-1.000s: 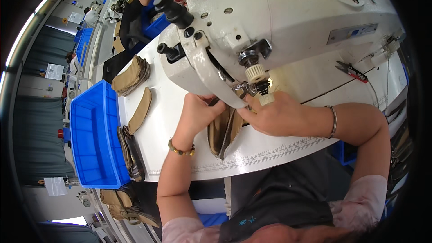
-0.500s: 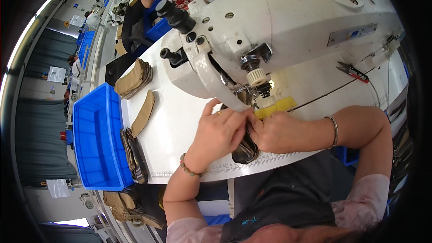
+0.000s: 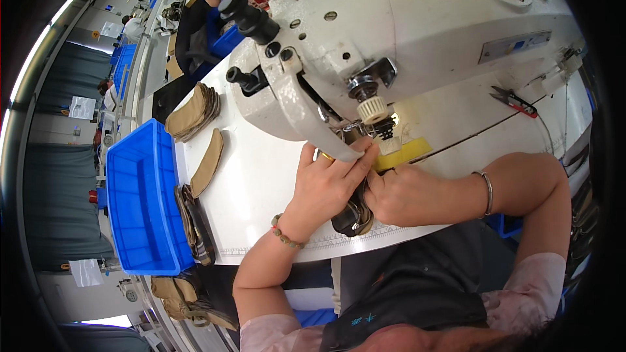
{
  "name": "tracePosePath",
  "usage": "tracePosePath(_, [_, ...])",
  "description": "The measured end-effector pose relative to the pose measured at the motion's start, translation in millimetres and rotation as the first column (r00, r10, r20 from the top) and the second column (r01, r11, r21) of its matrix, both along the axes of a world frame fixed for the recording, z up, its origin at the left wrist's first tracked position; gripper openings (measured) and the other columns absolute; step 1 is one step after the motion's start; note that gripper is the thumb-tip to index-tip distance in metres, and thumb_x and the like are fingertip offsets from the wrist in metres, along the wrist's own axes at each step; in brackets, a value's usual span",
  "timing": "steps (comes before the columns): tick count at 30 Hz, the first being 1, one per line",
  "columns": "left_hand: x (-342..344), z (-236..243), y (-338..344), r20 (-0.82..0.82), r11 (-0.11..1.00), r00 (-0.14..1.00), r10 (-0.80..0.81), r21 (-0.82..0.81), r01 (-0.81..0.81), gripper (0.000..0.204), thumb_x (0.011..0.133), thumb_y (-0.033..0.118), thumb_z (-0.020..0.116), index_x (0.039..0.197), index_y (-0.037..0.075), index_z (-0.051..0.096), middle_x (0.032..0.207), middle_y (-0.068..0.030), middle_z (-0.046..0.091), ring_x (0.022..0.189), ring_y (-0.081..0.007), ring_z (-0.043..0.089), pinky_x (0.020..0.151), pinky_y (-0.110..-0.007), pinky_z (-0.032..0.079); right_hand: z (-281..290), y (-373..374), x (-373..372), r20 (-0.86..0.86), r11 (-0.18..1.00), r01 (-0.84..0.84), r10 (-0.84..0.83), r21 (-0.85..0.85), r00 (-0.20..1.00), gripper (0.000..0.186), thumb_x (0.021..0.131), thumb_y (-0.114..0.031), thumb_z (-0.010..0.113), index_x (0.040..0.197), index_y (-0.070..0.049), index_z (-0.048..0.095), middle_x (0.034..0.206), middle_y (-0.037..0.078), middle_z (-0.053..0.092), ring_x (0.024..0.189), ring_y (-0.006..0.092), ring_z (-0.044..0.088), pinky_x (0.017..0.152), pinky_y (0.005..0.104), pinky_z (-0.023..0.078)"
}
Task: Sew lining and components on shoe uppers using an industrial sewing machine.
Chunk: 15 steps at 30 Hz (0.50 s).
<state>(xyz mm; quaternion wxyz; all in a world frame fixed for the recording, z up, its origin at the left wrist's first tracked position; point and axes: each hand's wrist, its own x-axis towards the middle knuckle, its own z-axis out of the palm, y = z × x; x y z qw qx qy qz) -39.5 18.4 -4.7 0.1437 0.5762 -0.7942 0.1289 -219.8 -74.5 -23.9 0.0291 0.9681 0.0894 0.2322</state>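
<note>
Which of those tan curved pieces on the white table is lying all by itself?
The single tan piece beside the blue bin. The others sit in a stack farther back, or bunched at the table's near edge.

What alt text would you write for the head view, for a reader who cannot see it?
Both hands, left hand and right hand, press a dark folded piece under a white sewing machine on a white table. A blue bin and tan pieces lie to the left.
</note>
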Motion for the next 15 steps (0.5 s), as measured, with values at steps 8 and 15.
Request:
tracePosePath(8, [6.9, 4.0, -1.6, -0.155, 0.997, 0.987, 0.05, 0.073, -0.039, 0.021, 0.073, 0.014, 0.075, 0.094, 0.009, 0.075, 0.103, 0.0012, 0.075, 0.088, -0.0171, 0.068, 0.093, -0.04, 0.044, -0.9, 2.0, -1.3, 0.034, 0.997, 0.049, -0.047, -0.063, 0.998, 0.016, 0.073, -0.017, 0.062, 0.073, -0.001, 0.067, 0.081, 0.022, 0.07, 0.051, 0.0152, 0.06, 0.042, 0.0271, 0.043])
tracePosePath(15, [2.7, -2.0, -4.5, -0.218, 0.999, 0.976, -0.025, 0.021, 0.03, 0.022, 0.072, 0.011, 0.076, 0.094, 0.01, 0.076, 0.091, -0.0012, 0.073, 0.074, -0.018, 0.063, 0.073, -0.042, 0.041, 2.0, 6.3, -6.1, -0.068, 0.998, 0.064, -0.065, -0.007, 0.996, 0.032, 0.07, -0.016, 0.064, 0.085, 0.011, 0.072, 0.096, 0.037, 0.069, 0.053, 0.019, 0.065, 0.044, 0.0293, 0.05])
